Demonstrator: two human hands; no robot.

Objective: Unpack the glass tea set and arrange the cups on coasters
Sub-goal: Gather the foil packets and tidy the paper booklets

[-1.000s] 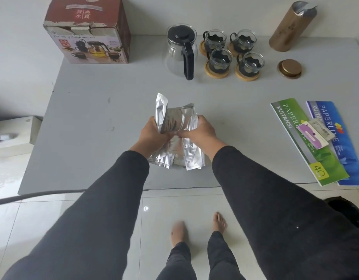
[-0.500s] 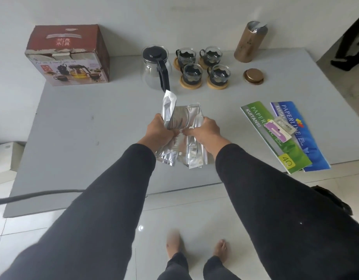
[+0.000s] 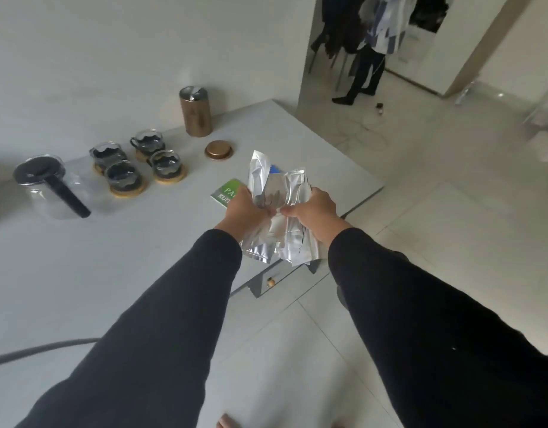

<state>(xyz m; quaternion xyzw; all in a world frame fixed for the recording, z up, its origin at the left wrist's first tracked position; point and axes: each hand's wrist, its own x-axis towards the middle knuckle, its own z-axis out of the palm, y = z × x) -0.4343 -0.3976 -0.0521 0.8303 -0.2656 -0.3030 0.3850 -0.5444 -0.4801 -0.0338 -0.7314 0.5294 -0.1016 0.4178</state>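
Note:
Both hands grip a bunch of silver foil pouches [image 3: 279,208] above the table's right front part. My left hand [image 3: 243,211] holds the left side and my right hand [image 3: 316,213] the right side. Several glass cups with black holders [image 3: 161,162] stand on round wooden coasters [image 3: 126,189] at the back left. Left of them stands the glass teapot [image 3: 47,186] with its black lid and handle.
A gold tube-shaped canister [image 3: 196,112] stands open at the back of the grey table [image 3: 112,242], its lid [image 3: 218,150] lying in front. A green booklet [image 3: 228,191] peeks out behind my left hand. A person [image 3: 368,57] stands in the doorway beyond.
My view has swung right: the red box has left the frame, and the doorway and floor have come in. My hands still hold the pouches, now over the table's right corner.

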